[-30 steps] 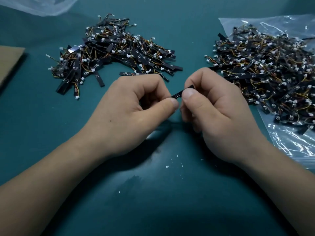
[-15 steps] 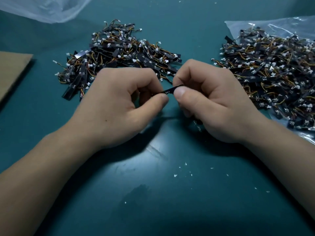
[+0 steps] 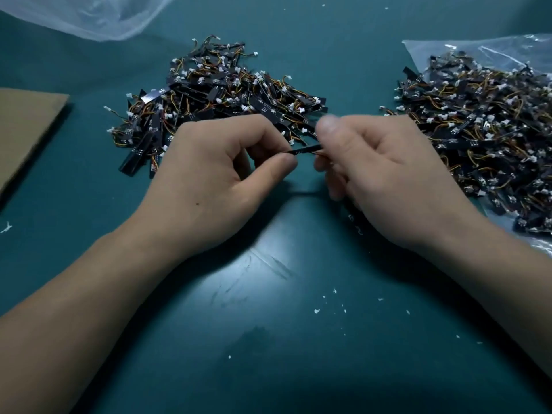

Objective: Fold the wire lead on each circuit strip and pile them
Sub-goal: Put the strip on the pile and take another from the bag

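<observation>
Right hand [image 3: 397,180] thumb lifted, left hand [image 3: 215,180] pinching strip [image 3: 305,150]

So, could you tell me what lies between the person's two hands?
In the head view, one circuit strip spans the gap: the left hand pinches one end, the other reaches the right hand.

Teal table [image 3: 268,339]; strip pile [image 3: 221,97], cardboard [image 3: 27,130], plastic bag [image 3: 493,52]

the left hand [image 3: 215,189] is marked by a small dark spot on its back. the right hand [image 3: 400,186] is blurred about the fingers [image 3: 328,127], where a short-cut thumbnail is seen. fine creases are seen at the knuckles. the left forearm [image 3: 89,294] and the right forearm [image 3: 493,270] are left uncovered to the frame's edge.
</observation>
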Demonstrator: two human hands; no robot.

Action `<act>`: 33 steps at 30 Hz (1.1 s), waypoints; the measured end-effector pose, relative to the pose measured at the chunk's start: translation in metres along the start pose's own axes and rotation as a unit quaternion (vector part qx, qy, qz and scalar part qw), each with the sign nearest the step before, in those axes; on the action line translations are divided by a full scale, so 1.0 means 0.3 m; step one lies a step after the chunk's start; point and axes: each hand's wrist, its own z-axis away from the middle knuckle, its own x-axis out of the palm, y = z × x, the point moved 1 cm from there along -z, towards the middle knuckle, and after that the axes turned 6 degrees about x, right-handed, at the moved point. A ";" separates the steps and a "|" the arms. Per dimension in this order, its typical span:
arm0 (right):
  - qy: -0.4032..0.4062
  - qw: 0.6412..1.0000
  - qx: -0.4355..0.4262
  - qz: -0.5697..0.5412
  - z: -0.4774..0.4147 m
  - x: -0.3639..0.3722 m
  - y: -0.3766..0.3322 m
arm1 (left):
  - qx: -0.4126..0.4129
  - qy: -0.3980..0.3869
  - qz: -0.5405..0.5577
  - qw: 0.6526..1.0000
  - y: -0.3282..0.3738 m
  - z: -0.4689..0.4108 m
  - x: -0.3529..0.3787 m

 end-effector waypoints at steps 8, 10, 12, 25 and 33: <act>-0.009 0.999 -0.015 -0.036 0.015 -0.001 -0.003 | 0.003 -0.044 0.036 0.998 0.011 0.000 -0.007; -0.002 0.999 -0.034 -0.003 0.017 0.001 -0.002 | -0.002 -0.042 0.026 0.999 0.008 -0.003 -0.004; -0.004 0.999 -0.044 0.006 0.020 0.002 -0.003 | -0.011 -0.040 0.031 0.999 0.006 -0.003 -0.002; -0.031 0.996 -0.065 0.045 0.028 0.000 -0.015 | 0.000 -0.067 0.029 0.997 0.014 -0.005 -0.004; -0.106 0.981 -0.072 0.148 0.012 -0.016 -0.017 | -0.003 -0.119 0.036 0.992 0.008 -0.005 -0.006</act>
